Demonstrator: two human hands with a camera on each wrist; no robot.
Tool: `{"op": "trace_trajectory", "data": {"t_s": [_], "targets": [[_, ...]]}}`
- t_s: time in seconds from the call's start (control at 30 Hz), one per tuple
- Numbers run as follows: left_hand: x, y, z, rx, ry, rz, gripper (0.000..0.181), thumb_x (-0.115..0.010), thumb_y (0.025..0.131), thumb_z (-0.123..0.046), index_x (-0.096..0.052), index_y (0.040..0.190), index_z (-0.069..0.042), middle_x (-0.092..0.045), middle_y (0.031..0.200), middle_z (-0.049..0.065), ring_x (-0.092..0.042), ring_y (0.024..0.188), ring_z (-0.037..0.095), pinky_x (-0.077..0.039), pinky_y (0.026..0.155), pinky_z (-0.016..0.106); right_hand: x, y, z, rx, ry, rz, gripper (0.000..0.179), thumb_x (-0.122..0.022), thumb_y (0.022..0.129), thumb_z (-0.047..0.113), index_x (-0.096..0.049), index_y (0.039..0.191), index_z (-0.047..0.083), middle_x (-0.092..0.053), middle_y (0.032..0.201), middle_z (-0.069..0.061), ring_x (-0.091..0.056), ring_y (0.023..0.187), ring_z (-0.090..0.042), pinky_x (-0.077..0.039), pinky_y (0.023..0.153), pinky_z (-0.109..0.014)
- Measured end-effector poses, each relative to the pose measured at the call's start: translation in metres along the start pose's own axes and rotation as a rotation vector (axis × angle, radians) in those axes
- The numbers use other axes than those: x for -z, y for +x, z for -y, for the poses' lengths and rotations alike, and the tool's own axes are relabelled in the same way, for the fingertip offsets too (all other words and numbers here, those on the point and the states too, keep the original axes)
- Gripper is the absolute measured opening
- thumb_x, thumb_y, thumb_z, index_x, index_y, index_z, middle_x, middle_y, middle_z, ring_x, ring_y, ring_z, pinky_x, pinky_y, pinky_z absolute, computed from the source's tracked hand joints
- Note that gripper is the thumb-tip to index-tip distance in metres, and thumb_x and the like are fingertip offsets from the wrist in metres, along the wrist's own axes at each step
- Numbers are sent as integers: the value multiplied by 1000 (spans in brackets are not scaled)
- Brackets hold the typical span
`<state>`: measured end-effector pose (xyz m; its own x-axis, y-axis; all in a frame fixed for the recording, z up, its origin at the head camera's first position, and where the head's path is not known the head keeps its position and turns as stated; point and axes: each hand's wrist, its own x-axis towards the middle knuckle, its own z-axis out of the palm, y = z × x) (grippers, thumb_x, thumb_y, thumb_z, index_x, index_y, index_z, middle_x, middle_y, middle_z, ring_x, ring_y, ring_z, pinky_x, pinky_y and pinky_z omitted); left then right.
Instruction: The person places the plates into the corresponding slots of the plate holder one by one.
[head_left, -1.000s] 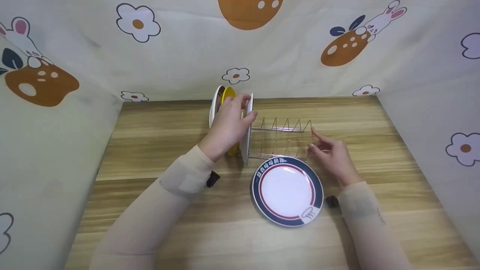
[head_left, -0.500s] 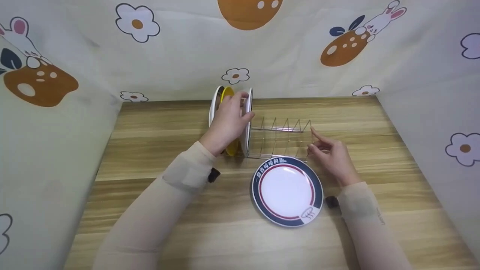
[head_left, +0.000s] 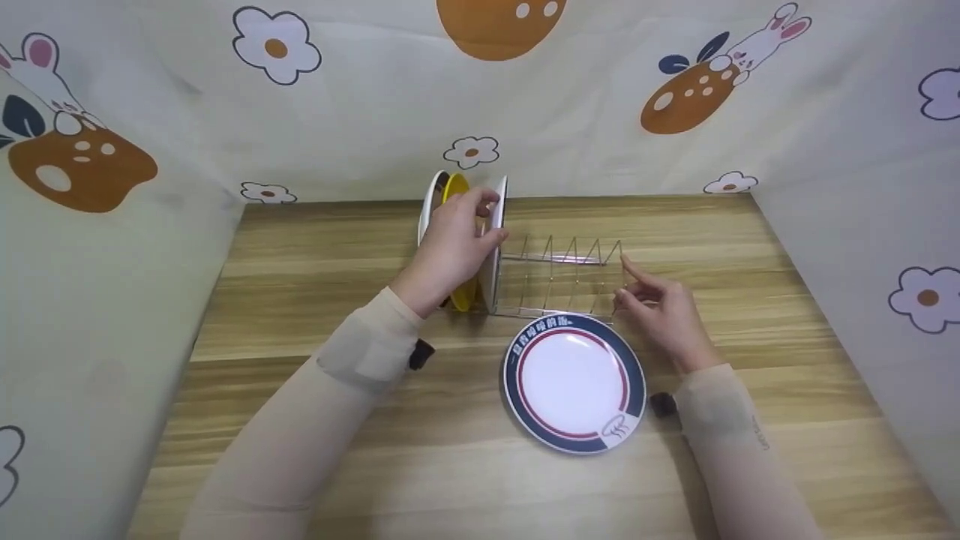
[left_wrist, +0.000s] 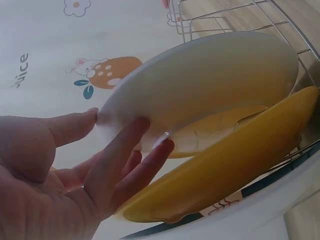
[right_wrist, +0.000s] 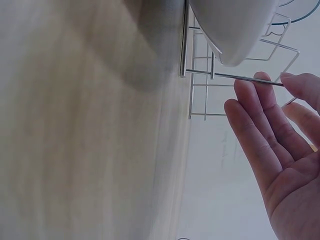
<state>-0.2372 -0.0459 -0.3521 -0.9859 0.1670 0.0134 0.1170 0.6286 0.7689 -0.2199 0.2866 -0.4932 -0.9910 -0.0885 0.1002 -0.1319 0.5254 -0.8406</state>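
My left hand [head_left: 450, 240] pinches a white plate [head_left: 493, 270] that stands on edge in the wire dish rack [head_left: 577, 259]. In the left wrist view the thumb lies against one face of the plate [left_wrist: 200, 80], the fingers on the other. Just left of it a yellow plate [left_wrist: 225, 170] stands in the rack, and beyond that a white plate with a dark band [head_left: 427, 214]. My right hand [head_left: 660, 311] pinches the end wire at the rack's right side; the right wrist view shows thumb and fingertips on that wire [right_wrist: 245, 78].
A white plate with a navy rim and red ring [head_left: 574, 382] lies face up in front of the rack, overlapping its front rail in the head view. Patterned cloth walls [head_left: 360, 135] enclose the wooden table [head_left: 300, 420] at the back and sides.
The white plate in my left hand has shifted slightly back, its lower edge now level with the rack's front rail. My right hand stays on the end wire.
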Motion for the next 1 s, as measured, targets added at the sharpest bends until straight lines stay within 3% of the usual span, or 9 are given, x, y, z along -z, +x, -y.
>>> {"op": "trace_trajectory", "data": {"t_s": [0.17, 0.4, 0.77, 0.9, 1.0], "targets": [[7, -13, -4, -16, 29, -30, 52, -74, 95, -15, -55, 144, -10, -60, 136, 14, -63, 114, 26, -58, 95, 34, -1, 0, 1, 3, 25, -3, 56, -73, 97, 14, -55, 149, 26, -78, 101, -17, -76, 85, -14, -61, 78, -19], [23, -38, -8, -13, -137, 2, 55, -75, 93, -7, -55, 144, -15, -58, 137, 12, -72, 106, 23, -63, 85, 32, 1, 1, 0, -2, 24, -13, 57, -73, 97, 15, -55, 148, 30, -78, 101, -16, -76, 87, -17, -60, 80, -18], [25, -81, 13, -67, -292, 43, 47, -74, 92, -5, -60, 137, -9, -64, 129, 14, -72, 99, 24, -64, 82, 31, 1, 1, 2, -27, 7, -1, 57, -73, 97, 20, -53, 148, 35, -78, 104, -14, -75, 92, -18, -60, 82, -18], [20, -91, 22, -55, -318, 57, 45, -75, 91, -4, -63, 134, -8, -65, 127, 13, -72, 95, 22, -63, 79, 32, 0, 1, 1, -26, 0, 0, 57, -73, 97, 21, -53, 149, 35, -78, 103, -13, -75, 91, -16, -60, 81, -18], [14, -96, 32, -35, -355, 85, 44, -75, 91, -3, -63, 133, -7, -64, 127, 14, -71, 94, 22, -64, 75, 33, -1, 0, 5, 2, 8, -6, 56, -71, 98, 13, -54, 149, 27, -77, 101, -18, -76, 91, -25, -59, 80, -15]]}}
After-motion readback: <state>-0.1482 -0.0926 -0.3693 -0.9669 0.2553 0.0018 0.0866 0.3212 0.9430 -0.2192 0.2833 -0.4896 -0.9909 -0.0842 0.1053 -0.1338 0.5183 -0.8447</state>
